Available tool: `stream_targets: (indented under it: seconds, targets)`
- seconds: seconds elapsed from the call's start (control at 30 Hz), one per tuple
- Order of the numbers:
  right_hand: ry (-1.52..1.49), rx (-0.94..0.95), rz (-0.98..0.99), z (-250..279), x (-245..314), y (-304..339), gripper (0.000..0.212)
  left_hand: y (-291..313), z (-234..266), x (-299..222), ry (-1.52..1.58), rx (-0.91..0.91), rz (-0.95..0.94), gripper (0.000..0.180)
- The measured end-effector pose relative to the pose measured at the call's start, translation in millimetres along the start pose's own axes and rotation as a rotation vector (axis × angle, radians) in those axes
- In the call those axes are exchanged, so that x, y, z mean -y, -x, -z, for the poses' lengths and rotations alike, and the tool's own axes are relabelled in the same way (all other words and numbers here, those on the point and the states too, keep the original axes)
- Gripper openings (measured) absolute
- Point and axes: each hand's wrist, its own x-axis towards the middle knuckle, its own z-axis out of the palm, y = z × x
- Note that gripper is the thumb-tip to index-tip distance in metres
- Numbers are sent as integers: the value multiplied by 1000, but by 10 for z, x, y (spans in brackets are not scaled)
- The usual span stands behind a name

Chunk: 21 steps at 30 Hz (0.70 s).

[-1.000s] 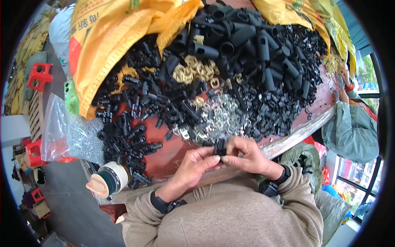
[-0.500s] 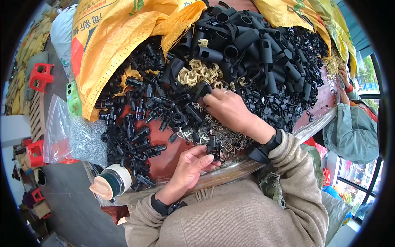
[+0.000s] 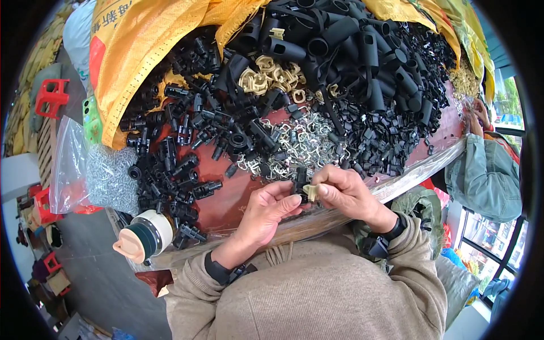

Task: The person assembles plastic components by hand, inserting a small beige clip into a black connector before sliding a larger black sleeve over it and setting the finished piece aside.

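I see a yellow woven sack point(image 3: 141, 51) upper left and a clear plastic bag point(image 3: 85, 170) below it at the table's left edge.

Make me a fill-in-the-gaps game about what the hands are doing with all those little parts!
1. The left hand and right hand together hold a small ____ plastic part.
2. The right hand presses a small ____ clip against that part.
3. The pile of tubes lies on a ____ sack.

Missing words: black; beige; yellow
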Motion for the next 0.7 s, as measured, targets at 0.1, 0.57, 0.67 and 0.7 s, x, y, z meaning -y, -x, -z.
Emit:
stream_targets:
  seconds: [0.1, 0.57, 0.67, 0.7]
  targets:
    - [135, 11, 94, -22, -41, 4, 22, -4, -12, 22, -13, 17, 5, 28]
    - [-221, -63, -83, -65, -146, 107, 20, -29, 29, 73, 36, 52, 53, 28]
    - [-234, -77, -96, -92, -139, 87, 19, -31, 28, 76, 44, 44, 65, 28]
    - [-254, -91, -101, -108, -130, 75, 18, -30, 25, 78, 48, 41, 71, 28]
